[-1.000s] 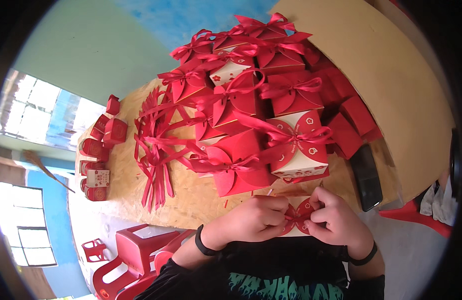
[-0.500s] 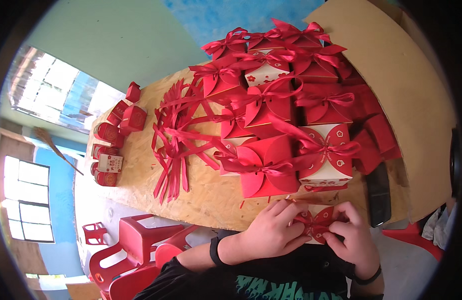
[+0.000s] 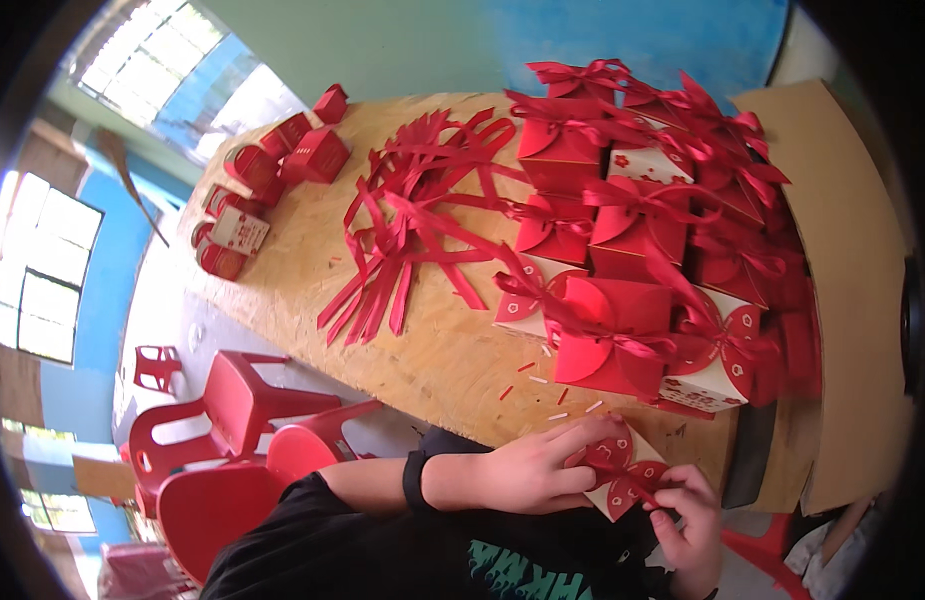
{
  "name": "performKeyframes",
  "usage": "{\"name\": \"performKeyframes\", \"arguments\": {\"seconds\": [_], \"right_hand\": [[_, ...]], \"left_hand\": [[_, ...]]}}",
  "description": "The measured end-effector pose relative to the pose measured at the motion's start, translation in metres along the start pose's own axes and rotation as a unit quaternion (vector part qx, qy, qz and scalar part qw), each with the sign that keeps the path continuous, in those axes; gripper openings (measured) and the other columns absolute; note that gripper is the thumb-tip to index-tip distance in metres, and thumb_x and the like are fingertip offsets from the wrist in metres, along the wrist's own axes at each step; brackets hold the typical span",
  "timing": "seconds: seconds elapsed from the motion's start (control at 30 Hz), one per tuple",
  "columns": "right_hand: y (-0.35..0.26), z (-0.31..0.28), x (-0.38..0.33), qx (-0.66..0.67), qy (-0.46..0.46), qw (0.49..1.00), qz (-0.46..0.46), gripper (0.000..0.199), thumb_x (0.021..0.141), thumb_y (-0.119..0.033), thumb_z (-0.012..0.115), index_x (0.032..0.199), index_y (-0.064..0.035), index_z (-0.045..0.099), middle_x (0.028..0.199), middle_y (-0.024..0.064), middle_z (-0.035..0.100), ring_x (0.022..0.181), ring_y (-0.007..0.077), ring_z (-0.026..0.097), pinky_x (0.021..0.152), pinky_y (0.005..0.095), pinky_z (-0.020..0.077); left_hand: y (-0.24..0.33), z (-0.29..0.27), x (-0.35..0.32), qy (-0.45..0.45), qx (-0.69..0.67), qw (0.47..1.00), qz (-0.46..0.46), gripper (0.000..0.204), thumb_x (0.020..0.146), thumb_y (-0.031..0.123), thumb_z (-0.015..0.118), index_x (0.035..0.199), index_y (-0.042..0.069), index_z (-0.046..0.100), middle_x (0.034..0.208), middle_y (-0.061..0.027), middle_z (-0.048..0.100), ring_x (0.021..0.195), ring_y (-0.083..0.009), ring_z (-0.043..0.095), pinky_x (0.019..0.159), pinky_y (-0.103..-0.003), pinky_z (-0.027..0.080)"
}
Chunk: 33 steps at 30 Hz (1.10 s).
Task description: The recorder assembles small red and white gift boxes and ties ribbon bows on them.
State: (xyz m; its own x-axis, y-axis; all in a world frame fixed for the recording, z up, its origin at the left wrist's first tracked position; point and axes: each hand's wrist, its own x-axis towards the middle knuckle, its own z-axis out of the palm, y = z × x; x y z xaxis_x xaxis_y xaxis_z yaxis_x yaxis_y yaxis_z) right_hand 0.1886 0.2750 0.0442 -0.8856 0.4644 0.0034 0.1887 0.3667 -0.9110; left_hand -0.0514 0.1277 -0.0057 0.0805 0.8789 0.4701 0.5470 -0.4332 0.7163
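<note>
A small red-and-cream gift box [image 3: 643,466] with petal-shaped flaps sits at the table's near edge, close to my body. Its top carries a red ribbon [image 3: 610,456] at the centre. My left hand [image 3: 527,470] grips the box and ribbon from the left, fingers curled over its edge. At the box's right corner, my right hand [image 3: 692,520] pinches a ribbon end between thumb and fingers. Just beyond stand finished-looking gift boxes [image 3: 614,345] tied with ribbon bows, packed in rows and partly hiding one another.
Loose cut red ribbons [image 3: 407,225] lie in a heap mid-table. Small red boxes [image 3: 317,155] stand at the far left. A cardboard panel [image 3: 842,250] rises on the right, beside a dark flat object [image 3: 752,450]. Red plastic chairs [image 3: 242,400] are at left.
My view has swung, so the table sits rotated. The box in my hands appears turned, its corner now toward me. My right hand has shifted lower, at the box's right corner with the ribbon end.
</note>
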Motion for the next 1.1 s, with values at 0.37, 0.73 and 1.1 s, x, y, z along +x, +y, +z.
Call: {"name": "performKeyframes", "arguments": {"seconds": [0.37,0.73,1.1], "right_hand": [[-0.027,-0.007,0.009,0.045,-0.144,0.988,-0.038,0.028,0.085,-0.016,0.077,0.109,-0.0038,0.07,0.114,0.0179,0.063,0.094,0.0333,0.068,0.082,0.0383,0.0555],[-0.024,0.0,0.016,0.125,-0.181,0.975,-0.037,0.058,0.085,-0.015,0.077,0.137,-0.002,0.055,0.141,0.0196,0.057,0.113,0.0309,0.067,0.098,0.0398,0.052],[-0.014,-0.003,-0.005,0.06,-0.152,0.986,-0.04,0.042,0.08,-0.003,0.073,0.121,0.0015,0.064,0.109,0.0169,0.072,0.092,0.0258,0.071,0.085,0.0354,0.0554]], "left_hand": [[0.03,-0.054,-0.019,-0.012,-0.001,0.998,0.058,0.033,0.081,0.019,0.083,0.091,0.007,0.053,0.133,-0.0211,0.053,0.13,-0.0486,0.052,0.092,-0.051,0.058],[0.039,-0.133,-0.029,0.12,0.074,0.99,0.01,0.06,0.067,0.026,0.097,0.094,0.006,0.048,0.122,-0.0248,0.058,0.115,-0.0477,0.062,0.097,-0.059,0.052],[-0.024,-0.199,-0.001,0.324,0.131,0.933,-0.083,0.059,0.066,0.009,0.096,0.1,0.001,0.049,0.134,-0.0149,0.051,0.128,-0.0263,0.057,0.101,-0.04,0.056]]}}
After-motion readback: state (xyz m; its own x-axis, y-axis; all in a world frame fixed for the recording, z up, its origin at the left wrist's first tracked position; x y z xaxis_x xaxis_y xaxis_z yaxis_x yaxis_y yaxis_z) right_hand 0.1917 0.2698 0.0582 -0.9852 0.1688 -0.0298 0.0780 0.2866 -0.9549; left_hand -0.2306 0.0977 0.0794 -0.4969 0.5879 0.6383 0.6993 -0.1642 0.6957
